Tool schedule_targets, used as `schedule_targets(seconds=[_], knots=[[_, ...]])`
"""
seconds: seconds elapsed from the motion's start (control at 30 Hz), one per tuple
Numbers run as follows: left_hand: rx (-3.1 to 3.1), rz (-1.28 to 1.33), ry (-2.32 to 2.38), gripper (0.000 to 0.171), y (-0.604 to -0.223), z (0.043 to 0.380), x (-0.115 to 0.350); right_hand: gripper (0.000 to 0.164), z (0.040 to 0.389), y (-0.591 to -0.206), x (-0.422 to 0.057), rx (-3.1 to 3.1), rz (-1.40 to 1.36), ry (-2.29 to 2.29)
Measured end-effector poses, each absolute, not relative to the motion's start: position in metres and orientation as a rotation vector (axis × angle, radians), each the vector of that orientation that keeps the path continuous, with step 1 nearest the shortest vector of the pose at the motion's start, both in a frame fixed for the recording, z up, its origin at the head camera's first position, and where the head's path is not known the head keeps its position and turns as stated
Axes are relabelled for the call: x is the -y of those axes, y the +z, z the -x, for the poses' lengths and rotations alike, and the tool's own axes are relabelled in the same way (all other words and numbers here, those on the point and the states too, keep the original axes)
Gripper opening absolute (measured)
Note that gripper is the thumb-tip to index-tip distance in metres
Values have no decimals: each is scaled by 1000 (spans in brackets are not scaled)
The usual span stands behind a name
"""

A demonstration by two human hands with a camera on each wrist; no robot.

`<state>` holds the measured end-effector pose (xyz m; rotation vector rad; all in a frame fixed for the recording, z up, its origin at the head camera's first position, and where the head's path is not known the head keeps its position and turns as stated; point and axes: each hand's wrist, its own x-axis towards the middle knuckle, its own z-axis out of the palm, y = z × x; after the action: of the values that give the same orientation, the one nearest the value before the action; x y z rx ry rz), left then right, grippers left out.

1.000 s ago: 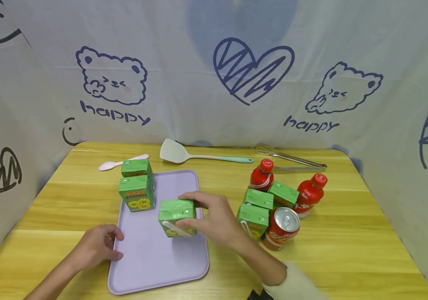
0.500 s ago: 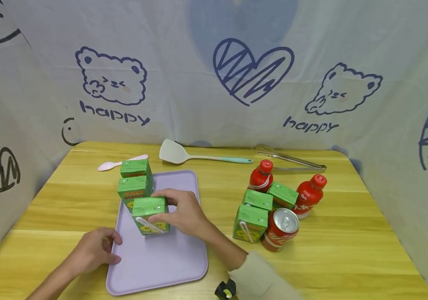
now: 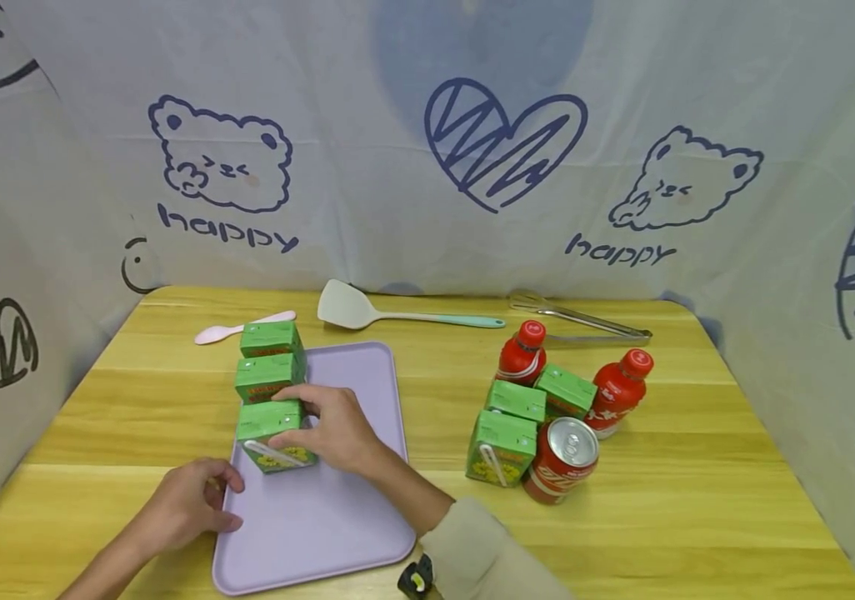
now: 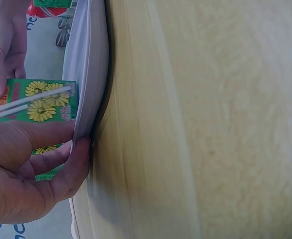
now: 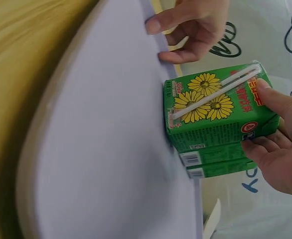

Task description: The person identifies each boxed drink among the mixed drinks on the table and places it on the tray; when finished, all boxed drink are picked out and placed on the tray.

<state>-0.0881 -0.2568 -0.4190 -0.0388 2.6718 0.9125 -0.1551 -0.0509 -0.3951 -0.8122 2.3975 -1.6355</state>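
Tray [image 3: 322, 533], lilac, one. Left hand [image 3: 191, 500]: fingertips nearly closed, pinching the tray's left rim. Right hand [image 3: 337, 429]: thumb and fingers parted by the width of one juice carton [image 3: 262, 425], gripping it upright at the tray's left side; whether its base touches cannot be told. Handling advice: steady the rim, keep the carton square behind its neighbours, lower flat, then release without nudging the row.

Count:
- Cartons, six: the held one; two behind it along the tray's left edge; three right of the tray.
- Red bottles [image 3: 522, 354], two, and can [image 3: 561, 462], one: right of the tray.
- Spoon [image 3: 210, 335], spatula [image 3: 348, 305], one each: beyond the tray.
- Tongs [image 3: 585, 317], one pair: beyond the tray, rightward.
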Motion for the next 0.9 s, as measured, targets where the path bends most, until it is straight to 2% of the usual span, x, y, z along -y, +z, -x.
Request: schedule_targets(seconds=[0.2, 0.6, 0.9], knots=[[-2663, 46, 902, 37, -418, 89, 255, 44, 157, -398, 53, -2402, 763, -1610], [-2640, 69, 891, 38, -419, 92, 256, 49, 160, -399, 55, -2562, 863, -1425], [-2662, 43, 895, 38, -419, 91, 256, 57, 151, -381, 36, -2687, 886, -1271]])
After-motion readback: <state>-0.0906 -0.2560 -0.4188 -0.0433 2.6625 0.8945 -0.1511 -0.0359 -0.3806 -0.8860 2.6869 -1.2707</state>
